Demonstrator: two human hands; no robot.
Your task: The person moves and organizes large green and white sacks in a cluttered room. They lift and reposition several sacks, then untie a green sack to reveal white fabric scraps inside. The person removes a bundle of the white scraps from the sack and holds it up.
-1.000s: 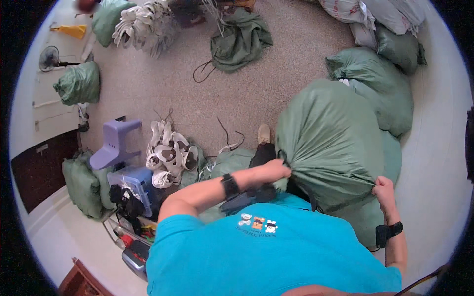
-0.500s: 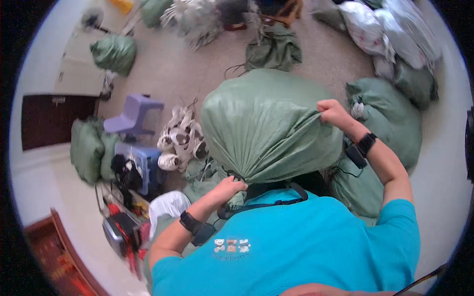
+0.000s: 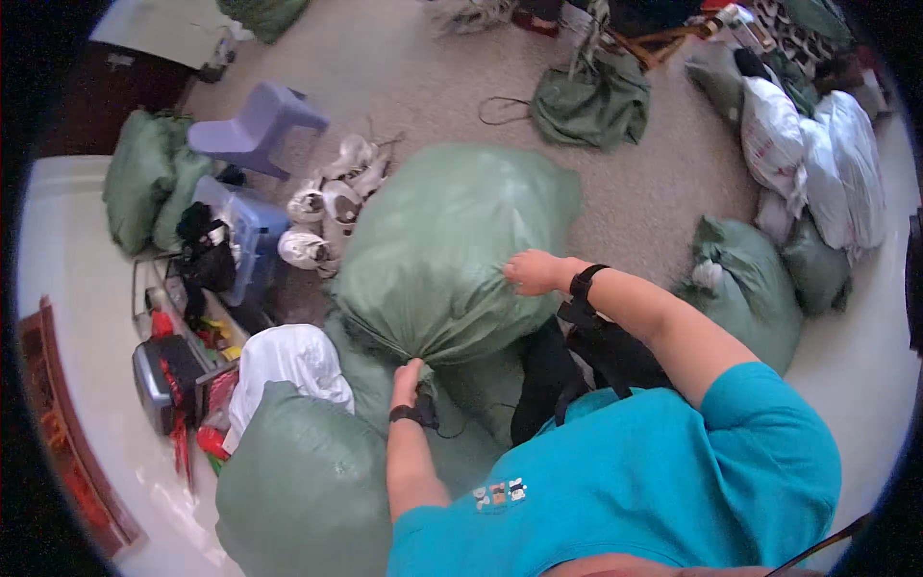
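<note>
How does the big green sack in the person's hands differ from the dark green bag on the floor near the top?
The big green sack is full and rounded, while the dark green bag looks slack and crumpled. The sack is a lighter green; the bag is darker. The left hand grips the sack's gathered neck and the right hand its side, while neither touches the bag. Both are green and soft-sided.

held sack – creased, faintly glossy plastic; chair – smooth, matt plastic.
</note>
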